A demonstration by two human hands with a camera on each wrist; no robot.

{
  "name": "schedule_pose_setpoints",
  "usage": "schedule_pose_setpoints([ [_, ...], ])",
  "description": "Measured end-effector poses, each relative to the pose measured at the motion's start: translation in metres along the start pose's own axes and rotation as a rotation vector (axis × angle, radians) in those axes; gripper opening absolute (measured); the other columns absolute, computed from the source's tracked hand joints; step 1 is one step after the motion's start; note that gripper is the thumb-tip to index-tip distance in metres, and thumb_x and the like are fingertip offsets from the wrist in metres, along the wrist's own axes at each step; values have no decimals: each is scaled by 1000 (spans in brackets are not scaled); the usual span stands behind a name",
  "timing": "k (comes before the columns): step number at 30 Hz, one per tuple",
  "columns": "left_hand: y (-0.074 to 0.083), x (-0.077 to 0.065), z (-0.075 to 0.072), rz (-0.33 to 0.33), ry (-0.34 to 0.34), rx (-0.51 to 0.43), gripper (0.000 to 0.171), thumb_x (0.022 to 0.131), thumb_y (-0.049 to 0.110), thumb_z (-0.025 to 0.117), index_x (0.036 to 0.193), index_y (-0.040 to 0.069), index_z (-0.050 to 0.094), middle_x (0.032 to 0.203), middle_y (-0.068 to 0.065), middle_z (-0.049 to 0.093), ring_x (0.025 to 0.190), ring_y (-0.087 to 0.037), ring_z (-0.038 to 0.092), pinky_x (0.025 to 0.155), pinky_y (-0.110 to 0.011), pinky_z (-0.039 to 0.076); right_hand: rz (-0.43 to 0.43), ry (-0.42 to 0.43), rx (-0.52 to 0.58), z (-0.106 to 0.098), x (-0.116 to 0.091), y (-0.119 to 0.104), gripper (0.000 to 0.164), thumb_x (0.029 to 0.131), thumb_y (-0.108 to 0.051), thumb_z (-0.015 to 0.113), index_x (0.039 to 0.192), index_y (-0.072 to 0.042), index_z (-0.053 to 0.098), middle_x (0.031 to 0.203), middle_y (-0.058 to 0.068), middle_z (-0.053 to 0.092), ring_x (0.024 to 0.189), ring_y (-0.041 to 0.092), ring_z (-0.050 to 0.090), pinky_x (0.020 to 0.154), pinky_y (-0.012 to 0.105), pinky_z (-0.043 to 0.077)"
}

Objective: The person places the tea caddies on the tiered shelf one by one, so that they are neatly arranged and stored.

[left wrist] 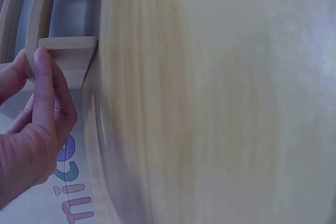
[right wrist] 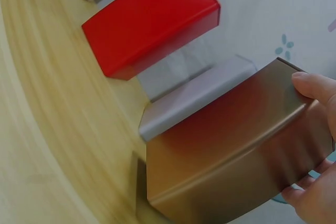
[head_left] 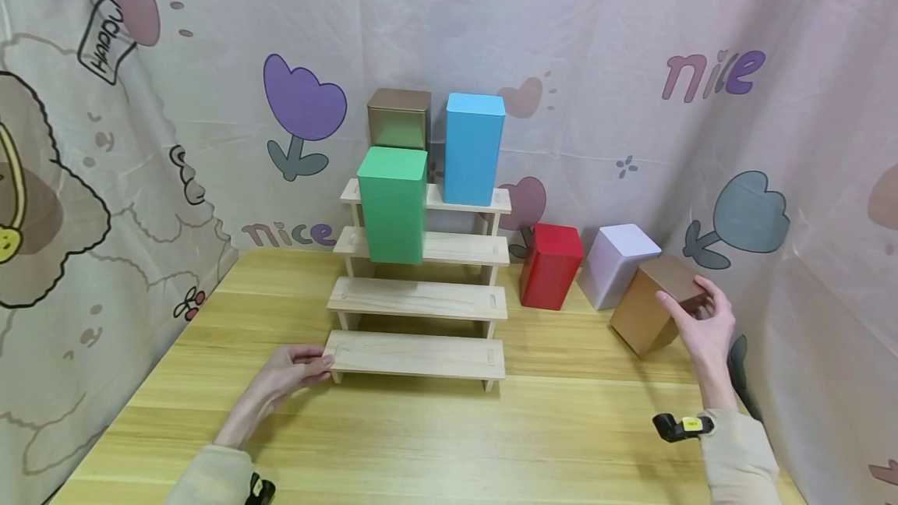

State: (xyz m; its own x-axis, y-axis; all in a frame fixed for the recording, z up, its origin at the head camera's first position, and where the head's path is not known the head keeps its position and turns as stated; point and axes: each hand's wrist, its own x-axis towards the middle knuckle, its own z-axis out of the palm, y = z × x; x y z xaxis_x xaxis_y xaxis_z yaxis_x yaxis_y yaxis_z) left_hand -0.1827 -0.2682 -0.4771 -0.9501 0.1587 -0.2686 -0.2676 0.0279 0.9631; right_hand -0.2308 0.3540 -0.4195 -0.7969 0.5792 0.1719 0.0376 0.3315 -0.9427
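My left hand [head_left: 293,371] is at the left end of the lowest step of a wooden stepped rack [head_left: 417,354]. In the left wrist view, its thumb and fingers pinch the edge of the wooden board [left wrist: 67,43]. Over on the right, my right hand [head_left: 707,326] grips a bronze-coloured box [head_left: 648,306] near its top, thumb on one side and fingers on the other. That box is tilted, and in the right wrist view a shadow lies beside its lower end. Close behind it stands a white box [head_left: 617,259], partly covered by the bronze one.
A red box [head_left: 552,267] stands between the rack and the white box. On the rack's top step are a blue box [head_left: 473,150] and another bronze box [head_left: 398,119]. A green box [head_left: 393,205] stands on the step below, in front of that bronze one. Printed cloth [head_left: 561,14] hangs behind the table.
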Motion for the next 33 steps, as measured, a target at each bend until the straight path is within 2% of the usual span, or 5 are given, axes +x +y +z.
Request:
schedule_pose_setpoints([
  [4, 0, 0, -1, 1, -6, -13, 62, 96, -6, 59, 139, -31, 23, 97, -6, 65, 85, -7, 70, 84, -18, 64, 21, -6, 35, -2, -1, -9, 70, 87, -24, 80, 148, -27, 47, 122, -20, 48, 107, 2, 48, 82, -1, 46],
  [8, 0, -2, 0, -1, -10, -25, 61, 96, -6, 60, 138, -32, 24, 95, -5, 65, 84, -7, 70, 84, -19, 65, 25, -11, 92, -3, -3, -18, 69, 85, -19, 83, 146, -26, 50, 118, -20, 51, 104, 2, 50, 76, -2, 44],
  [16, 1, -2, 0, 0, -12, -34, 58, 96, -7, 60, 136, -32, 27, 93, -4, 65, 83, -8, 70, 83, -19, 65, 10, -36, 161, -5, -8, -37, 67, 82, -13, 84, 142, -24, 55, 124, -16, 52, 113, 4, 50, 76, -2, 47],
  [26, 1, -1, 0, -7, -12, -42, 62, 96, -7, 60, 139, -32, 22, 94, -4, 65, 83, -7, 70, 83, -19, 65, -42, -80, 261, -6, -16, -58, 67, 77, -2, 85, 136, -19, 60, 121, -13, 54, 108, 5, 52, 76, -1, 49],
  [33, 2, -1, 1, -6, -10, -34, 64, 96, -6, 61, 139, -31, 22, 95, -5, 66, 84, -7, 69, 83, -19, 65, -102, -117, 281, -6, -21, -72, 66, 76, -1, 86, 135, -17, 61, 123, -12, 53, 108, 5, 53, 77, -1, 51],
])
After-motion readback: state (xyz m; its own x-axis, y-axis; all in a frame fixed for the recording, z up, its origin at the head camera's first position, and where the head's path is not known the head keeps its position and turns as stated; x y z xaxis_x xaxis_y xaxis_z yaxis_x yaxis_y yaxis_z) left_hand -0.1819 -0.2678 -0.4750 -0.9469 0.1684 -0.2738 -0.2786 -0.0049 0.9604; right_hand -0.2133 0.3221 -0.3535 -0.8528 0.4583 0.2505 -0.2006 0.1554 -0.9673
